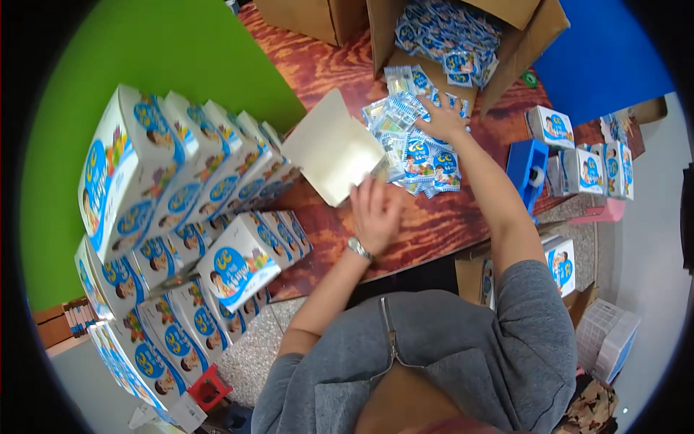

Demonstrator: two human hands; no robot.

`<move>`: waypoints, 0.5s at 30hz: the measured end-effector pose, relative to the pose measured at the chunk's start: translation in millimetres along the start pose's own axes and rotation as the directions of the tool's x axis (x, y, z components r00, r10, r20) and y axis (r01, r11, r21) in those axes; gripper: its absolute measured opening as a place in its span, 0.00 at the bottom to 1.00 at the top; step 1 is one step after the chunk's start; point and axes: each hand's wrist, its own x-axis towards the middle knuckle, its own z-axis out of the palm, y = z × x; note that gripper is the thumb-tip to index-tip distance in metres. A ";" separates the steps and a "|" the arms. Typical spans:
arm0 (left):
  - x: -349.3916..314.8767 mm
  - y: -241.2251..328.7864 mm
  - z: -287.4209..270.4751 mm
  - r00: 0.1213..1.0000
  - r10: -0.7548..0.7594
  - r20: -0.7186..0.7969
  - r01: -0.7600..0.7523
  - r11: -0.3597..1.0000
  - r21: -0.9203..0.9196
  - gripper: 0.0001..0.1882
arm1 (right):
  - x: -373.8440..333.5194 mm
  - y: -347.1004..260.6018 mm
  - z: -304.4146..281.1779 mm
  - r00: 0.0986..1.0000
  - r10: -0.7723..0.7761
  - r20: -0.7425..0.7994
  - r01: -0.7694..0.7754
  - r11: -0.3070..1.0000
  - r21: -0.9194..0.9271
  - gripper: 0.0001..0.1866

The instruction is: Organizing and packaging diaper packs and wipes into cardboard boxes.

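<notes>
My left hand [376, 210] rests on the wooden table [434, 224], its fingers on the near corner of an open, empty white carton [334, 148] that lies tilted. My right hand [442, 119] reaches further out and presses on a loose heap of small blue-and-white sachets [416, 155] spread on the table beside the carton. More of the same sachets fill an open brown cardboard box [452, 32] just beyond that heap. A wristwatch sits on my left wrist.
Stacks of closed blue-and-white cartons [181, 188] stand along the left, reaching down past the table edge. A blue tape dispenser [529, 168] and a few small cartons [589, 170] sit at the right. Another brown box [303, 14] stands at the back.
</notes>
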 end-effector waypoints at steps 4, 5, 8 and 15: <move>11.7 -29.4 -6.8 0.979 -0.086 0.184 0.042 0.972 0.232 0.24 | -37.1 24.0 5.8 0.998 -0.040 0.040 0.038 0.999 0.034 0.43; 9.7 -34.9 -10.3 0.979 -0.067 0.193 0.018 0.969 0.246 0.24 | -45.6 33.0 4.0 0.996 -0.083 -0.037 0.084 0.996 0.003 0.41; -1.7 -44.3 -22.5 0.935 -0.072 0.348 0.007 0.983 0.185 0.25 | -75.4 36.6 -20.3 0.959 -0.233 -0.160 0.211 0.968 -0.138 0.30; -18.5 -34.1 -52.8 0.960 0.069 0.273 -0.103 0.989 0.110 0.29 | -100.8 52.5 -18.8 0.694 -0.719 -0.036 0.638 0.638 -0.431 0.25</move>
